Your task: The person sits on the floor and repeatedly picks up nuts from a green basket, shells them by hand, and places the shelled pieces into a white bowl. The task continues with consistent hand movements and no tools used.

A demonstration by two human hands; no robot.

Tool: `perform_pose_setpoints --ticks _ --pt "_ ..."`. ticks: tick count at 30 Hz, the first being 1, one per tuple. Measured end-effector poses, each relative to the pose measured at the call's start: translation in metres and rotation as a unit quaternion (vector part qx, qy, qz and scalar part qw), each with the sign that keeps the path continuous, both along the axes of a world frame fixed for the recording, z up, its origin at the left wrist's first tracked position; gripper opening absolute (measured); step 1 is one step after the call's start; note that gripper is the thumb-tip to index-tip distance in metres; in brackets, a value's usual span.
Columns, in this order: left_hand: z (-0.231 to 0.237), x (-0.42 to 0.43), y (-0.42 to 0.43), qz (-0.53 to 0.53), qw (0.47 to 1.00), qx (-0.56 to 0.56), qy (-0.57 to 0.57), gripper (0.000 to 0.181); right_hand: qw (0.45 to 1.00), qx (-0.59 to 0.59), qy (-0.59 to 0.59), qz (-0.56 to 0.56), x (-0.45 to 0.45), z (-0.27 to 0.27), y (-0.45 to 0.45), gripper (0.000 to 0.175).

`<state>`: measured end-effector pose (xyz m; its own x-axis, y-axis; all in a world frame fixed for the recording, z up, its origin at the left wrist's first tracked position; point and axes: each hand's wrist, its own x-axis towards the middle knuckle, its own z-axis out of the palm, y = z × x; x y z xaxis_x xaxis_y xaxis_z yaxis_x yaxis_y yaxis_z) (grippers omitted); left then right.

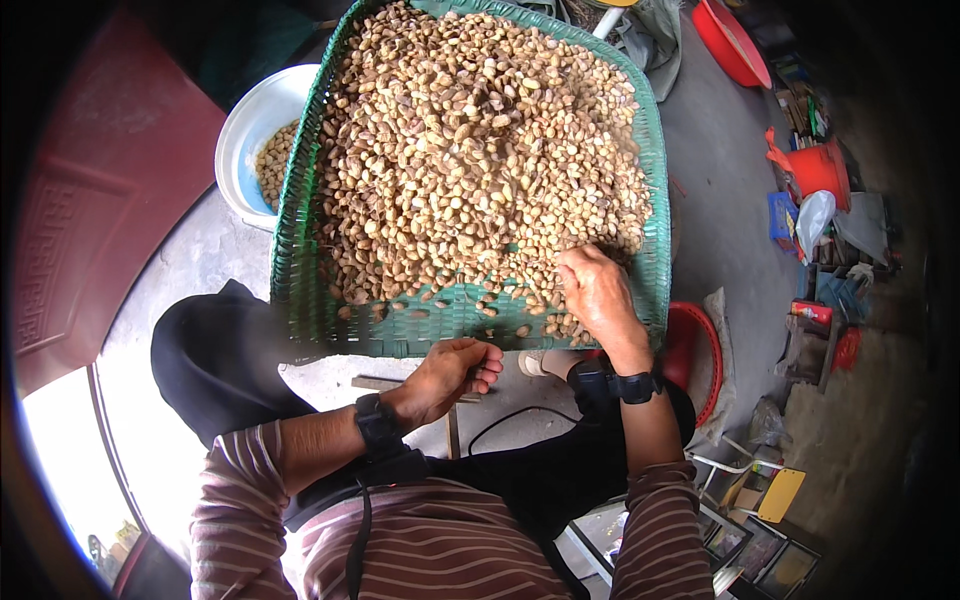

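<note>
A green woven basket tray (390, 341) lies in front of me, heaped with unshelled peanuts (465, 150). My right hand (596, 292) is over the lower right part of the heap, its fingertips bent down at the nuts; whether it grips any is hidden. Just below the tray's near edge is my left hand (457, 371), with its fingers curled in; what lies inside them cannot be seen. A few loose peanuts are scattered on the bare weave between the heap and the near edge. Left of the tray, a white bucket (244, 142) holds more peanuts.
A red plastic basket (709, 367) stands right of the tray, partly under it. Farther right on the floor are a red bucket (821, 172), a blue basket (782, 217) and assorted goods. A red basin (731, 45) is at the upper right. A dark red door (97, 187) stands at left.
</note>
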<state>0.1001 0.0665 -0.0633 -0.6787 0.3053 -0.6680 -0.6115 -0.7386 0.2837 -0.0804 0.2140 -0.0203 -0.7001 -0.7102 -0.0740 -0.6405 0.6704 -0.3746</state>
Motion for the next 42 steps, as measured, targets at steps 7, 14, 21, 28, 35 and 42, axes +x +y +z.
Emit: perform_pose_setpoints --ticks 7,14,21,28,35,42 --pt "0.000 0.000 0.000 -0.003 1.000 0.005 0.004 0.026 0.998 0.008 0.028 0.060 0.008 -0.002 -0.005 0.006" --pt "0.001 0.000 -0.001 -0.010 1.000 0.002 -0.004 0.026 0.994 0.039 0.057 0.087 0.001 -0.017 -0.021 0.013" --pt "0.003 0.000 -0.004 -0.001 1.000 0.005 -0.005 0.027 0.995 0.072 0.024 0.068 0.003 -0.016 -0.025 0.018" --pt "0.002 -0.002 -0.004 -0.006 1.000 0.000 0.001 0.027 0.990 0.087 0.069 0.085 0.006 -0.022 -0.028 0.012" --pt "0.001 -0.005 -0.004 0.010 1.000 0.005 -0.001 0.025 0.984 0.098 0.099 0.114 0.001 -0.031 -0.025 0.012" --pt "0.003 -0.009 -0.007 0.028 0.999 0.007 -0.016 0.024 0.987 -0.073 0.093 0.114 0.001 -0.008 -0.023 0.012"
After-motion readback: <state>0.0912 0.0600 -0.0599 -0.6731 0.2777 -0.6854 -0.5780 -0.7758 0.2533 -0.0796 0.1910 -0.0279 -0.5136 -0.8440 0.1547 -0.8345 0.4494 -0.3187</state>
